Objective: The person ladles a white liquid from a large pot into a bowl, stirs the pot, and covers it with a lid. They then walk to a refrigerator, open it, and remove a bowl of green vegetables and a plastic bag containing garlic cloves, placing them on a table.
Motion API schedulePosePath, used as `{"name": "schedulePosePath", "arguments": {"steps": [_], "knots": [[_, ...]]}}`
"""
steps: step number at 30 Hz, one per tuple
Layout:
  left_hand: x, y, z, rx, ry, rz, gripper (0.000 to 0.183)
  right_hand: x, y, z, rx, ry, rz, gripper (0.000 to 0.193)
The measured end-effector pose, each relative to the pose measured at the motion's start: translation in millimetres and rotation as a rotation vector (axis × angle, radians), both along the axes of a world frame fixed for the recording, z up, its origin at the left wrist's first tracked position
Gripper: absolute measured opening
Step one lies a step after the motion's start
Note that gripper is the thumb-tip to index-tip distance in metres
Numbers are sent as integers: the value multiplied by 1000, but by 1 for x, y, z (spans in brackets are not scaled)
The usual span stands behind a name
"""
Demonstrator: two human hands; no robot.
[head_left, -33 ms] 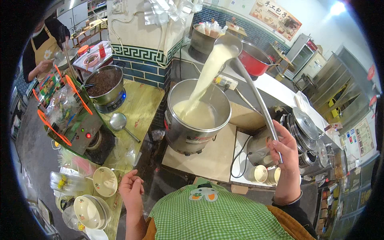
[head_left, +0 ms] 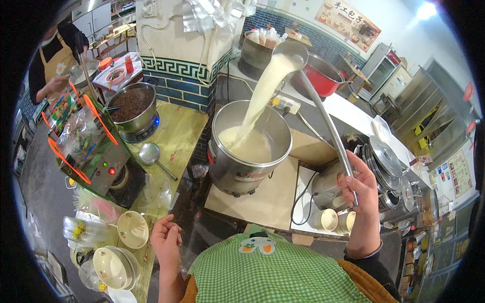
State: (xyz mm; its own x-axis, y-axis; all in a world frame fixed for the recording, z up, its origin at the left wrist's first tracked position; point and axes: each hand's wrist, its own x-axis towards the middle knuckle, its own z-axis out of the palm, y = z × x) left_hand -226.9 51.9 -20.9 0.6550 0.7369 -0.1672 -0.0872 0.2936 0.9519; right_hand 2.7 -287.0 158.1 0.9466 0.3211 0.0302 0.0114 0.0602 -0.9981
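A long-handled metal ladle point(head_left: 328, 121) is gripped near its handle end by my right hand point(head_left: 361, 184), the fingers wrapped round it. Its bowl is raised and tipped over the large steel pot point(head_left: 217, 146). From the bowl a thick stream of pale cream-coloured liquid point(head_left: 262, 93) falls into the same liquid in the pot. My left hand point(head_left: 166, 237) hangs free in front of the apron, fingers loosely bent and holding nothing. Nearest to it is a cream bowl point(head_left: 133, 230) on the edge of the yellowish wooden table point(head_left: 187, 121).
On the left table stand a pot of dark brown food point(head_left: 132, 101), a metal ladle point(head_left: 150, 154), a cup-sealing machine point(head_left: 101, 166) and stacked bowls point(head_left: 111, 267). A red pot point(head_left: 323, 76) and stacked lids point(head_left: 386, 156) are at right. Another person point(head_left: 60, 55) works at far left.
The ladle has shifted very slightly up and to the right, still pouring. My left hand has not visibly moved.
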Motion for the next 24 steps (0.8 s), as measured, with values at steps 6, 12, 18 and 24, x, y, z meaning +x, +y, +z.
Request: {"name": "schedulePosePath", "arguments": {"steps": [6,12,18,24], "knots": [[-6,3,2,-16,1,0,27,1,7,18,-51,-184,-22,63],[-6,1,2,-17,33,-5,27,6,11,25,-134,-352,-100,64],[0,-9,6,15,42,-4,25,17,7,4,-384,-427,-178,65],[2,-20,5,24,53,27,22,40,0,-48,-582,-321,16,63]]}}
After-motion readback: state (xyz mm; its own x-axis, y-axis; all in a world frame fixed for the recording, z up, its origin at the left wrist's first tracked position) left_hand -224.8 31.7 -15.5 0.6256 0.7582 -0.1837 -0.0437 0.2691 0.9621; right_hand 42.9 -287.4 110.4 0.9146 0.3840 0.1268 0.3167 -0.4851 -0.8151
